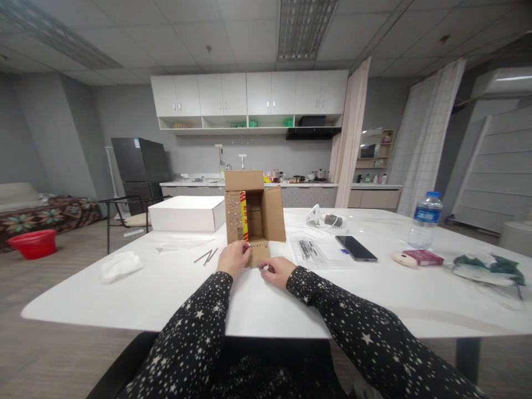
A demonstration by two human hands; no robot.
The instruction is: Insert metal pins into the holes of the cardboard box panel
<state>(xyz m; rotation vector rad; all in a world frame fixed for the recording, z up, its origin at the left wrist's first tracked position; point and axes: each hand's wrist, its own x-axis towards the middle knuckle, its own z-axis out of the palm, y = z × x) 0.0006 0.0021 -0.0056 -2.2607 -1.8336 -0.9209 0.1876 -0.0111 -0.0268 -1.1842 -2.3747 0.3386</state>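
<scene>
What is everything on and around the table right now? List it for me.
cardboard box: 1, brown, open, lying on its side at table centre
white box: 1, white, left of the cardboard box
nails: a few, grey, loose by the left hand
tissue: 1, white, table's left end
clear bag: 1, transparent, right of the cardboard box
phone: 1, black, face up
water bottle: 1, clear, blue cap, right side
red basin: 1, red, on the floor far left
table: 1, white
left hand: at the lower flap's left edge
right hand: fingers at the flap's front edge
</scene>
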